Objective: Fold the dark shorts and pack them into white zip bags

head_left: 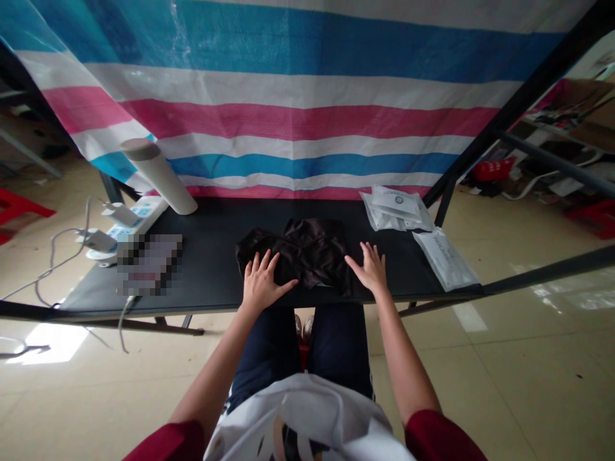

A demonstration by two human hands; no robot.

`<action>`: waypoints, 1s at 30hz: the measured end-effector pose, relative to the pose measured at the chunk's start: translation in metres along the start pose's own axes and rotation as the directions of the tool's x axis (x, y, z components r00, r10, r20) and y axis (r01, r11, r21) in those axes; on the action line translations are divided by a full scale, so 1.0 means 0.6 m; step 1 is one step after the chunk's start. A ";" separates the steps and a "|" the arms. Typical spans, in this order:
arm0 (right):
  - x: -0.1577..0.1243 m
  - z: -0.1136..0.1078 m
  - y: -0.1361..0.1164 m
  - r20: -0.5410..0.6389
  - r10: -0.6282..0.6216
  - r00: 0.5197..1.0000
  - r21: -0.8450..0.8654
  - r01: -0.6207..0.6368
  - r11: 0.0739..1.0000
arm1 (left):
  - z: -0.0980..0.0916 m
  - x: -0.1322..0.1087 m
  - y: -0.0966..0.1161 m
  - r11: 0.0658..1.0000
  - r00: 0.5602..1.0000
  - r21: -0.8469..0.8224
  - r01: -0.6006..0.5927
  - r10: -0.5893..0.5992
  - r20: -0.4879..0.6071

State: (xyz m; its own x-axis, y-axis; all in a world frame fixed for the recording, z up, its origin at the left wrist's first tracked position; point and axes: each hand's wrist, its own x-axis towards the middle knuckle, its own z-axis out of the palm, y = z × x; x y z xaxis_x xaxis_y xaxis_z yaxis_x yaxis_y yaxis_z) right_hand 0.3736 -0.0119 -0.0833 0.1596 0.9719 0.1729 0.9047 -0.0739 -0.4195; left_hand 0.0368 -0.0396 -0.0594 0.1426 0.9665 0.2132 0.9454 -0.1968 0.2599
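In the head view, the left hand (263,286) lies with an open grip, palm down, on the lower edge of a crumpled dark garment (307,253). The right hand (369,269) has an open grip too, and it rests just beside the garment on the black surface (206,269). The garment lies near the middle of this surface. White sealed packets (394,208) lie beyond the right hand, and a white power strip (134,221) lies at the left side.
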 end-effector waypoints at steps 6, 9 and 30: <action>-0.006 -0.003 -0.019 0.115 -0.032 0.993 -0.167 0.051 0.985 | -0.003 0.001 -0.001 0.997 0.998 0.053 0.063 -0.063 -0.002; -0.005 -0.004 -0.018 0.122 -0.028 0.992 -0.189 0.051 0.981 | -0.014 0.006 -0.012 0.995 0.999 0.081 0.050 -0.050 0.001; -0.008 -0.004 -0.023 0.130 -0.013 0.991 -0.197 0.039 0.980 | -0.029 0.014 -0.135 0.983 0.970 -0.019 0.183 -0.183 -0.160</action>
State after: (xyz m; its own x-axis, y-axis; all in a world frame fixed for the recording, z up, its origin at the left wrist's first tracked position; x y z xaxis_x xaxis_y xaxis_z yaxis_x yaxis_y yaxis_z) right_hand 0.3613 -0.0160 -0.0763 0.0950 0.9936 0.0615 0.9704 -0.0787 -0.2282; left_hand -0.0437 -0.0186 -0.0624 -0.0820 0.9472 0.3101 0.9498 -0.0200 0.3123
